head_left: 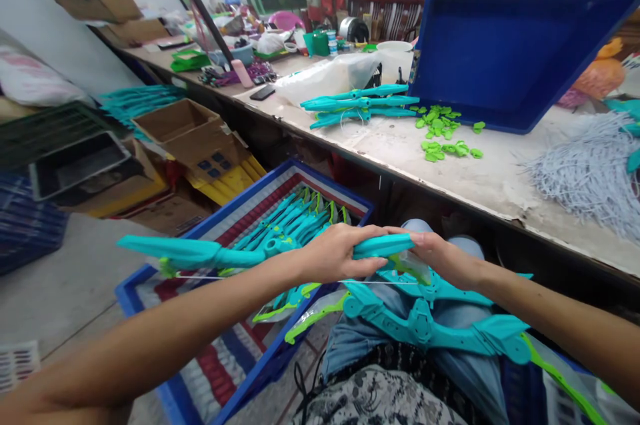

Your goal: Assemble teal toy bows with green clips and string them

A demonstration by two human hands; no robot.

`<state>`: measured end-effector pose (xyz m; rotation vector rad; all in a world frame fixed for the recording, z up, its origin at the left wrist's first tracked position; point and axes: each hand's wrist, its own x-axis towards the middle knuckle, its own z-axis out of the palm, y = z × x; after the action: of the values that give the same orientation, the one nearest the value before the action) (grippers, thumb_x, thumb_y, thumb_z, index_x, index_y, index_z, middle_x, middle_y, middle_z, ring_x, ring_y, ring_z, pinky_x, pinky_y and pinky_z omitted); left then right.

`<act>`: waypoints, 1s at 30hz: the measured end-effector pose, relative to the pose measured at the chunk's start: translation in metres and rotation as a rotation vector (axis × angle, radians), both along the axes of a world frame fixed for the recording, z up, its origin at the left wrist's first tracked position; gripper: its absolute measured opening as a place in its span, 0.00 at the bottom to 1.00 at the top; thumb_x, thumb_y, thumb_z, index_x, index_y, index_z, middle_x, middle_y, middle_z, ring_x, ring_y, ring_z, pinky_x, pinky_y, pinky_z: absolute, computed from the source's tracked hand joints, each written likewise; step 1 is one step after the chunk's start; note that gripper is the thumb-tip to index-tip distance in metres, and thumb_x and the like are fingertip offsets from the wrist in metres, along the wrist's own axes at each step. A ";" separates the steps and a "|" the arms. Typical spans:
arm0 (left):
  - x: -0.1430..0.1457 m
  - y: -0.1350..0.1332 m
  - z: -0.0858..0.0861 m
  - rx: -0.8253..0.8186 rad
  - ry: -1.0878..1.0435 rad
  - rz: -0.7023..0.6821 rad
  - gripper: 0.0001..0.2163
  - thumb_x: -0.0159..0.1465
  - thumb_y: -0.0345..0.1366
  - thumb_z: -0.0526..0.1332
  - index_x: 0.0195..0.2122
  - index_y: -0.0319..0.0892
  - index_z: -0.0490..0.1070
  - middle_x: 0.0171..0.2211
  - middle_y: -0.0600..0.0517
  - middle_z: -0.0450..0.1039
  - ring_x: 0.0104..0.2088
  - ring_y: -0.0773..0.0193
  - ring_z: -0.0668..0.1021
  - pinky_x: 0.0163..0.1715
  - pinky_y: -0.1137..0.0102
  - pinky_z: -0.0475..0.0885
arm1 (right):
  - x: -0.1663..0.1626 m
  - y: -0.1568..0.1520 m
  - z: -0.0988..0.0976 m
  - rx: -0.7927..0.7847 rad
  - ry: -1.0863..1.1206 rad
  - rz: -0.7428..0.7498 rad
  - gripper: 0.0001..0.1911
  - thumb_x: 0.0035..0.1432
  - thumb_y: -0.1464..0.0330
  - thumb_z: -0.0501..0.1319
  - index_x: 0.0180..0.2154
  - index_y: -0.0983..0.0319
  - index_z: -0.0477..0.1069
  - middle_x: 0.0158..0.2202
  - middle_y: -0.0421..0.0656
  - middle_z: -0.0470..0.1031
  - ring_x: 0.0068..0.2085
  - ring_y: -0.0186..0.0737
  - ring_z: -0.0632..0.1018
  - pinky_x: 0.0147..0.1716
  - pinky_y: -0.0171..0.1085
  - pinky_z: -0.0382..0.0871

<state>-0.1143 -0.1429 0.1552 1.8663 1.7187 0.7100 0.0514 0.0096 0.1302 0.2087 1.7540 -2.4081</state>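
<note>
A teal toy bow (200,253) is held level above my lap. My left hand (336,253) is wrapped round its middle grip. My right hand (444,258) pinches the bow's right end, where a clear plastic piece (415,268) and a thin white string (280,278) sit. Several more teal bows (440,328) lie across my lap, some with lime green parts.
A blue crate (165,398) lined with striped cloth holds more teal bows (287,218) on the floor at left. The worktable (400,145) carries several bows (357,105), small green pieces (440,132), a tilted blue bin (505,52) and white strings (585,172). Cardboard boxes (190,132) stand at left.
</note>
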 end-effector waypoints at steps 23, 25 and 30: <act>-0.037 0.011 0.009 0.276 0.218 0.058 0.25 0.56 0.52 0.65 0.49 0.41 0.69 0.37 0.49 0.78 0.36 0.60 0.80 0.33 0.73 0.70 | -0.018 0.038 0.023 0.355 0.236 0.067 0.47 0.53 0.35 0.44 0.65 0.55 0.53 0.60 0.48 0.67 0.60 0.53 0.67 0.61 0.55 0.55; -0.043 0.012 0.006 0.370 0.206 0.074 0.25 0.57 0.54 0.64 0.49 0.41 0.69 0.38 0.48 0.78 0.37 0.60 0.80 0.36 0.71 0.71 | -0.024 0.044 0.024 0.496 0.280 0.079 0.47 0.52 0.37 0.51 0.66 0.55 0.52 0.60 0.48 0.66 0.60 0.53 0.67 0.61 0.54 0.56; -0.058 0.010 0.012 0.471 0.330 0.023 0.25 0.59 0.54 0.61 0.49 0.40 0.68 0.38 0.46 0.77 0.36 0.60 0.79 0.36 0.70 0.72 | -0.046 0.040 0.027 0.902 0.314 0.084 0.41 0.51 0.52 0.67 0.62 0.59 0.60 0.56 0.48 0.71 0.56 0.50 0.72 0.54 0.46 0.66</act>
<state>-0.1727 -0.1332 0.1675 2.3970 1.8937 0.9197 0.0050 0.0494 0.1571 -0.1571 2.8047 -1.4826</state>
